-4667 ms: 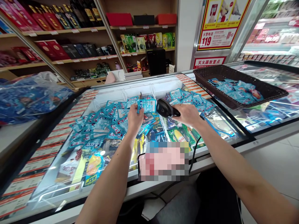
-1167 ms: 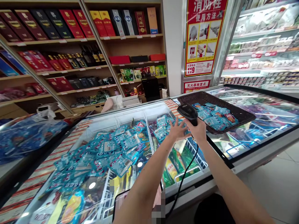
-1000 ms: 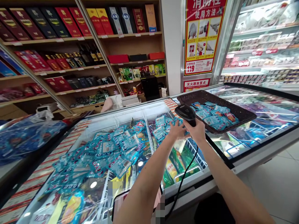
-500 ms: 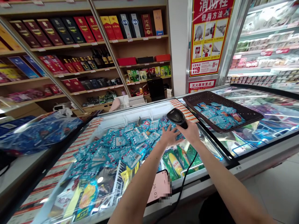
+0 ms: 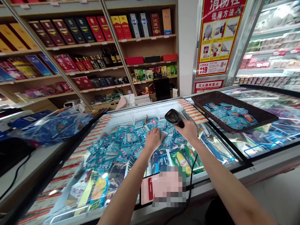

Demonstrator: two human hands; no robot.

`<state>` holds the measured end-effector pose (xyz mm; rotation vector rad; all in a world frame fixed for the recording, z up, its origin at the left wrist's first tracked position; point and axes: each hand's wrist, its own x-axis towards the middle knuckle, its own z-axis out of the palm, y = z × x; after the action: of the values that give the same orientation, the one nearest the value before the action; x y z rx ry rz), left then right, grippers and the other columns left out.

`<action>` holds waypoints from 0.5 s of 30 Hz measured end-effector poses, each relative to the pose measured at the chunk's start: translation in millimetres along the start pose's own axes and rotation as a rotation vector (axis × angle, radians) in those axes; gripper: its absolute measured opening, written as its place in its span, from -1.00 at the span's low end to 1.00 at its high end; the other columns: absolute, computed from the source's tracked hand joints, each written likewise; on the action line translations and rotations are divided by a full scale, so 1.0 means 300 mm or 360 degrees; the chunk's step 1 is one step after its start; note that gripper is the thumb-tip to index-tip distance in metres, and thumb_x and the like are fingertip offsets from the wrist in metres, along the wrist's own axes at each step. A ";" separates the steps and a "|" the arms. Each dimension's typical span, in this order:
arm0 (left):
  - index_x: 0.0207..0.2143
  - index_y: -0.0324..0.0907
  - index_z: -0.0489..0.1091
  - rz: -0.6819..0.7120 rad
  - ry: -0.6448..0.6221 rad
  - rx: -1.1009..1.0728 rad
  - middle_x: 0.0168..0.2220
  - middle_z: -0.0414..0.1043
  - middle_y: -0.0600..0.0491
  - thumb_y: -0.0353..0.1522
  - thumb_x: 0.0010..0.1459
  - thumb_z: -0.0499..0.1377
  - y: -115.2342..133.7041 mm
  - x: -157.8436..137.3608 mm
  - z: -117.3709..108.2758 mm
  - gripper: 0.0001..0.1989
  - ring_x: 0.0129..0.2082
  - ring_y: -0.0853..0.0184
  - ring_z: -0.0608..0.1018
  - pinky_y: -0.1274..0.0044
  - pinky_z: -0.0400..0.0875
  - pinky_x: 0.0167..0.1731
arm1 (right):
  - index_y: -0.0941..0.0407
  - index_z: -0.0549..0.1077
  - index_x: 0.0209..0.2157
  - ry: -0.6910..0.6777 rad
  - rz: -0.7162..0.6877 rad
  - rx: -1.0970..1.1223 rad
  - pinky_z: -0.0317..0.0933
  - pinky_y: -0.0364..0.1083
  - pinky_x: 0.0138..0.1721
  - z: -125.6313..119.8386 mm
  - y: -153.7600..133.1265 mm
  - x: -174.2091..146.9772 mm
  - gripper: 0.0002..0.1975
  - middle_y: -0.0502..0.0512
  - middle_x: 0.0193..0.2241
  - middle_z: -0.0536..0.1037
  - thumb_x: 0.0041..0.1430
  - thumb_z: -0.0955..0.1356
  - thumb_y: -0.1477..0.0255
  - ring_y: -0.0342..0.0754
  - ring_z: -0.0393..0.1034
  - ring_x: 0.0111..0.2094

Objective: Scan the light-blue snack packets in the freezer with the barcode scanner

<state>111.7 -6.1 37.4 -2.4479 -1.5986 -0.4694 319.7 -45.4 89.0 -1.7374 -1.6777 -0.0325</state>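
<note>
A long chest freezer [image 5: 257,170] stretches before me. Blue packets [image 5: 131,137] lie heaped across its middle; a brown basket [image 5: 264,113] with more sits to the right. The left hand [image 5: 153,140] rests at the heap, fingers curled, though I cannot tell if they pinch a packet. The right hand [image 5: 189,132] is clamped round a black scanner [image 5: 172,117]. Picking out a packet seems the step; next calls for facing it to the scanner

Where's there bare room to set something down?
The brown basket has bare room at its right end, between its packets and rim. A strip of counter lies open between the plastic bag and freezer edge. It's crowded around the left hand, among the piled packets.
</note>
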 end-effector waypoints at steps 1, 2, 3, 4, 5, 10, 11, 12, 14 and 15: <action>0.08 -0.20 0.31 -0.0009 -0.0049 0.0020 0.10 0.36 -0.15 -0.02 0.24 -0.10 -0.041 -0.018 0.000 -0.44 0.14 0.13 0.36 0.28 0.20 0.15 | 0.05 0.49 -0.25 -0.0008 -0.0015 0.0000 0.14 -0.10 -0.36 0.011 -0.009 0.000 -0.65 0.11 -0.40 0.59 0.14 0.27 0.10 0.06 0.48 -0.31; 0.06 -0.19 0.33 0.0013 -0.0064 0.0033 0.09 0.37 -0.14 -0.01 0.23 -0.08 -0.076 -0.036 -0.002 -0.44 0.14 0.13 0.37 0.29 0.19 0.16 | 0.05 0.49 -0.24 -0.0015 -0.0028 -0.0002 0.14 -0.10 -0.36 0.023 -0.017 -0.002 -0.66 0.11 -0.39 0.59 0.14 0.27 0.11 0.06 0.48 -0.31; 0.05 -0.19 0.34 0.0028 -0.0050 0.0040 0.09 0.37 -0.13 0.00 0.22 -0.07 -0.105 -0.052 -0.004 -0.43 0.15 0.13 0.36 0.29 0.17 0.17 | 0.05 0.49 -0.22 -0.0022 -0.0037 -0.0009 0.14 -0.11 -0.36 0.035 -0.023 -0.004 -0.66 0.11 -0.38 0.60 0.14 0.28 0.12 0.05 0.48 -0.30; 0.05 -0.20 0.35 0.0044 -0.0044 0.0035 0.09 0.38 -0.12 0.01 0.21 -0.05 -0.127 -0.066 -0.007 -0.43 0.17 0.12 0.34 0.28 0.17 0.18 | 0.05 0.49 -0.20 -0.0028 -0.0046 -0.0022 0.15 -0.11 -0.36 0.048 -0.026 -0.007 -0.66 0.10 -0.37 0.60 0.14 0.28 0.13 0.05 0.48 -0.30; 0.05 -0.20 0.35 0.0055 -0.0030 0.0024 0.09 0.39 -0.11 0.01 0.20 -0.04 -0.144 -0.079 -0.011 -0.43 0.19 0.11 0.31 0.27 0.15 0.19 | 0.05 0.49 -0.18 -0.0035 -0.0055 -0.0037 0.15 -0.11 -0.36 0.060 -0.027 -0.012 -0.66 0.10 -0.36 0.60 0.13 0.29 0.14 0.04 0.48 -0.30; 0.07 -0.15 0.32 0.0060 0.0056 -0.0072 0.09 0.39 -0.06 -0.04 0.19 0.02 -0.177 -0.111 -0.014 -0.48 0.23 0.14 0.27 0.26 0.13 0.20 | 0.04 0.47 -0.12 -0.0121 -0.0244 -0.0127 0.17 -0.11 -0.37 0.100 -0.010 -0.035 -0.66 0.08 -0.33 0.60 0.11 0.31 0.19 0.02 0.47 -0.31; 0.07 -0.14 0.31 0.0064 0.0072 -0.0085 0.09 0.39 -0.06 -0.03 0.19 0.03 -0.179 -0.113 -0.011 -0.48 0.23 0.13 0.26 0.26 0.13 0.20 | 0.04 0.47 -0.11 -0.0150 -0.0314 -0.0150 0.17 -0.11 -0.37 0.101 -0.006 -0.038 -0.66 0.08 -0.31 0.60 0.11 0.32 0.20 0.02 0.47 -0.30; 0.07 -0.14 0.31 0.0072 0.0089 -0.0095 0.09 0.38 -0.06 -0.02 0.18 0.04 -0.182 -0.115 -0.007 -0.47 0.23 0.13 0.26 0.25 0.13 0.20 | 0.04 0.46 -0.10 -0.0177 -0.0383 -0.0180 0.17 -0.11 -0.37 0.100 -0.001 -0.040 -0.65 0.08 -0.29 0.60 0.11 0.32 0.21 0.02 0.47 -0.30; 0.07 -0.13 0.31 0.0094 0.0124 -0.0100 0.10 0.37 -0.06 -0.01 0.16 0.05 -0.191 -0.117 0.000 -0.46 0.24 0.11 0.24 0.24 0.12 0.20 | 0.04 0.45 -0.07 -0.0222 -0.0495 -0.0256 0.17 -0.11 -0.36 0.091 0.007 -0.042 -0.64 0.08 -0.27 0.60 0.10 0.33 0.22 0.02 0.47 -0.28; 0.07 -0.13 0.31 0.0103 0.0144 -0.0096 0.10 0.36 -0.07 -0.02 0.16 0.06 -0.196 -0.118 0.003 -0.46 0.24 0.10 0.23 0.24 0.12 0.20 | 0.04 0.44 -0.06 -0.0240 -0.0532 -0.0295 0.18 -0.11 -0.36 0.085 0.010 -0.042 -0.64 0.09 -0.26 0.59 0.10 0.33 0.23 0.02 0.47 -0.28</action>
<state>45.1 -12.4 22.9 -2.4751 -1.4863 -0.6170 309.1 -43.5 62.4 -1.6029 -2.1201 -0.2216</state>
